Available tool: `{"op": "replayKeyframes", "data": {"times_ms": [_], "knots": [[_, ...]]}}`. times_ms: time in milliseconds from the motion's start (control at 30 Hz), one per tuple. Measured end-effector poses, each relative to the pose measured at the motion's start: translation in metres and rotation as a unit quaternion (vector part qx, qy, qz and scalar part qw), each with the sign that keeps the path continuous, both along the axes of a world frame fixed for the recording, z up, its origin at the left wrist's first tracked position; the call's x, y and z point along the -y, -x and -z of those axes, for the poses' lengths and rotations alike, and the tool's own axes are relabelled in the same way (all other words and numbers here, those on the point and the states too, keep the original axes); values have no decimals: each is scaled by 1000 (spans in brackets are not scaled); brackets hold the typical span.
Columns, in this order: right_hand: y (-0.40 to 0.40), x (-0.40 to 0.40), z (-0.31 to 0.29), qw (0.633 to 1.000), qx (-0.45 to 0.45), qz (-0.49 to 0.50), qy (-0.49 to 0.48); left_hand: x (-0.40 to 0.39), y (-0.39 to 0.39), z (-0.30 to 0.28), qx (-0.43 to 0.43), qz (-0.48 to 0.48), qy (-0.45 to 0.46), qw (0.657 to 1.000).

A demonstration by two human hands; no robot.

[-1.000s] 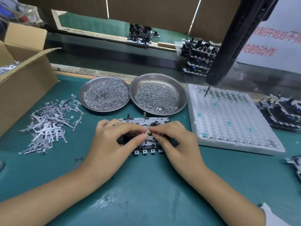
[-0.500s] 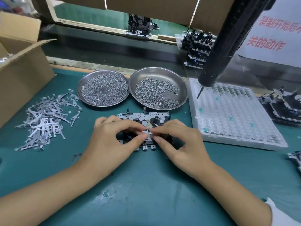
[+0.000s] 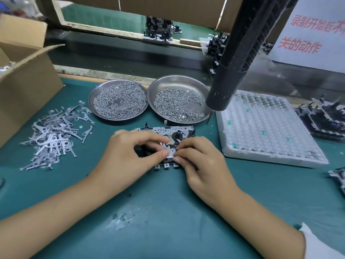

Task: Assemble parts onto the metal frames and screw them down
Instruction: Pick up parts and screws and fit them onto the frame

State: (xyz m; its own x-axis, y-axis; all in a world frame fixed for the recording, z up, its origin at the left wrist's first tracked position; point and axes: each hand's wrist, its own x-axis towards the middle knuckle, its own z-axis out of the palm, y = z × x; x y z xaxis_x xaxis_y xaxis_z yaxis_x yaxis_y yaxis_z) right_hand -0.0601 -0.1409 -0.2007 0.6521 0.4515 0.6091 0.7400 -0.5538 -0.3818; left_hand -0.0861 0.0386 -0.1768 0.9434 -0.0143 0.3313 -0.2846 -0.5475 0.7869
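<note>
Metal frame (image 3: 158,130) under both hands

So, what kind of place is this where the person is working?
Most likely a factory assembly bench: two round steel dishes heaped with small screws, a pile of stamped grey metal levers on the green mat, and a black electric screwdriver hanging above the perforated metal frame.

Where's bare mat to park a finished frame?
Bare mat lies near the edge, between the forearms, and below the white tray. Crowded: lever pile left, screw dishes behind the frame, assemblies right.
</note>
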Motion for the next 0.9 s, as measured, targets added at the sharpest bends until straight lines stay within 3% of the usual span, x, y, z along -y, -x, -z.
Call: {"op": "replayKeyframes", "data": {"times_ms": [200,333,467,633,800,900], "knots": [[2,-6,-1,999,-26,27,-23,-5,-3,5,-74,30,56,995],[-1,0,-7,982,-140,17,-127,-7,-6,4,-104,45,90,990],[-5,1,-12,942,-235,35,-238,-7,-7,7,-106,47,99,988],[-5,0,-11,931,-253,42,-258,-4,-5,6,-83,50,90,991],[-6,1,-9,930,-239,38,-275,-13,-12,-7,42,-21,13,999],[-5,0,-9,931,-229,28,-284,-37,-35,-15,86,-126,-119,981]]}}
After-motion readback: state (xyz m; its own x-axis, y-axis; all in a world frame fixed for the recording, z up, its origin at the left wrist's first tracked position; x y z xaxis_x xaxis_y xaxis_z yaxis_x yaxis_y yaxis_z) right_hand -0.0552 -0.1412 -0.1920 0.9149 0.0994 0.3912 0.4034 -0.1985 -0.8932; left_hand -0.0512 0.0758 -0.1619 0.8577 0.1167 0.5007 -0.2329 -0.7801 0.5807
